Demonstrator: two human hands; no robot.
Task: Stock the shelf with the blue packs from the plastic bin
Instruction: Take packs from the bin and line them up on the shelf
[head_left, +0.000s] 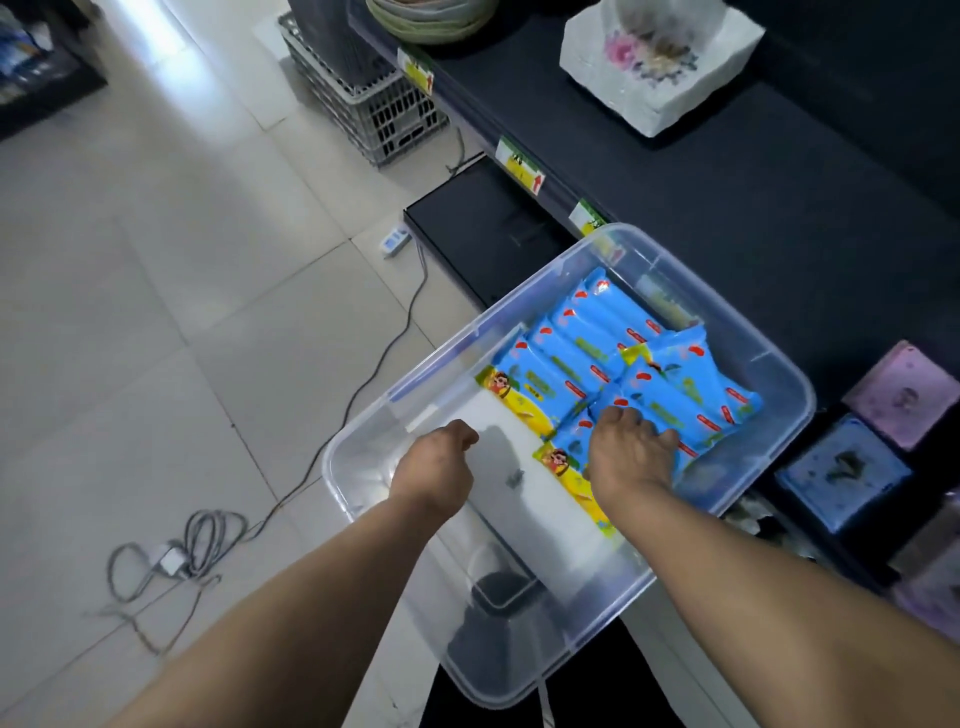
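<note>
Far left of the frame is just pale floor tile, with a grey cable (208, 530) coiled up at lower left and running up toward a white power strip (395, 240) around the upper middle. Above that, near the top, there's a grey slotted crate (379, 114), and just right of the power strip a flat black box (478, 228) lies on the floor against the shelf. Then comes the clear plastic bin (358, 483), sitting in the middle and lower middle with its far corner right up at the shelf's edge. My left hand (436, 467) is over the near left part of the bin above a white sheet (524, 499) on the bottom, fingers clenched into a loose fist, and I can't see anything in it. The blue packs (587, 338) are all in the far right half of the bin, lying flat in rows and overlapping a bit, a couple with yellow ends. My right hand (628, 452) is on top of the nearest one, fingers curled down over it, grasping it. Right of the bin is the dark shelf (779, 218) with yellow price tags (519, 163) along its front lip, a white block with a flower print (660, 67) up top, and at lower right a purple pack (904, 395) beside a darker blue pack (841, 467).
</note>
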